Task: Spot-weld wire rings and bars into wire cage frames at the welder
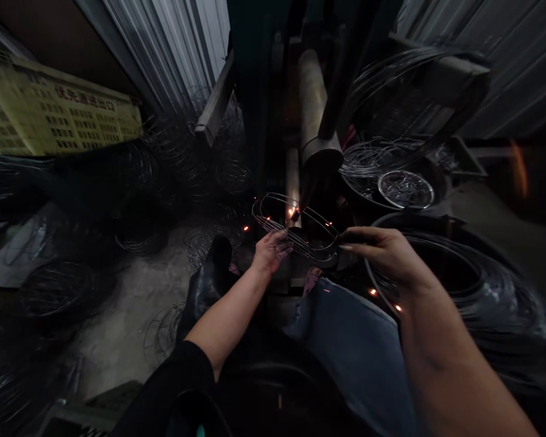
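Note:
A round wire frame (304, 244) of thin metal rings and parallel rods is held over the lower metal rod (292, 176) of a machine. My left hand (269, 252) grips its near left side, with fingers curled around the wires. At the frame's right end, the thumb and fingers of my right hand (391, 252) pinch together on the wire. A bright glow and flying sparks show where the frame meets the rod's tip. Above it, a thick metal cylinder (316, 109) points down toward me.
To the right stand a tub of coiled wire (495, 291) and a round bowl of small metal pieces (406, 189). A yellow plastic crate (68, 112) is at upper left. Several wire rings (59, 288) lie around the grey floor (122, 321).

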A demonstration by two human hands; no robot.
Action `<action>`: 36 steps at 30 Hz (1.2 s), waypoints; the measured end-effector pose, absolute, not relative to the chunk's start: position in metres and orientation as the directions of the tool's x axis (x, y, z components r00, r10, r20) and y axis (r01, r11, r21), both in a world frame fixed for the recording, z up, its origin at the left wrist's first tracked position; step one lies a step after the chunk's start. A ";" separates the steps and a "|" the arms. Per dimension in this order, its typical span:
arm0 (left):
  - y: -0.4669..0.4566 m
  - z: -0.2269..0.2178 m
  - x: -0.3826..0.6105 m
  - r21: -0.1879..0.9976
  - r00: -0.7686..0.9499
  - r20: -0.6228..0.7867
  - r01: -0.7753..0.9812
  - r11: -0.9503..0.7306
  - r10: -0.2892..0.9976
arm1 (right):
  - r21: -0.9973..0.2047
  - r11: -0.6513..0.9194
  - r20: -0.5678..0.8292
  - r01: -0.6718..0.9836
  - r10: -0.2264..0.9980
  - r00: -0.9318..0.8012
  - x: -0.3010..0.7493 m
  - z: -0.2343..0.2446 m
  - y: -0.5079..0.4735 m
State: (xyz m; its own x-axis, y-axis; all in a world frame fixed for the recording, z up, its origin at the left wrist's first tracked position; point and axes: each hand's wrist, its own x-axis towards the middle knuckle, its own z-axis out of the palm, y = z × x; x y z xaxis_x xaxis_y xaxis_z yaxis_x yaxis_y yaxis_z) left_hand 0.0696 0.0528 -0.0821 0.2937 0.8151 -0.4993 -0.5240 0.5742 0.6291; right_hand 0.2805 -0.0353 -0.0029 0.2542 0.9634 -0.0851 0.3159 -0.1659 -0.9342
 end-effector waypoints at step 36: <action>0.046 -0.076 0.065 0.357 0.459 -0.706 -0.425 0.831 0.539 | -0.598 0.049 0.524 0.800 0.779 0.344 0.204 0.012 -0.057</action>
State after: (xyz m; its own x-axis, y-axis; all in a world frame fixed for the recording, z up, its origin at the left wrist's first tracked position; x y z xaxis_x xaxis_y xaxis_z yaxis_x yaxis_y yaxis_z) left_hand 0.0654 0.0458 -0.0759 0.4594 0.5386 -0.7064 -0.4254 0.8315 0.3573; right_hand 0.2041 -0.0574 0.0120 0.3440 0.7793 0.5238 0.7996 0.0493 -0.5985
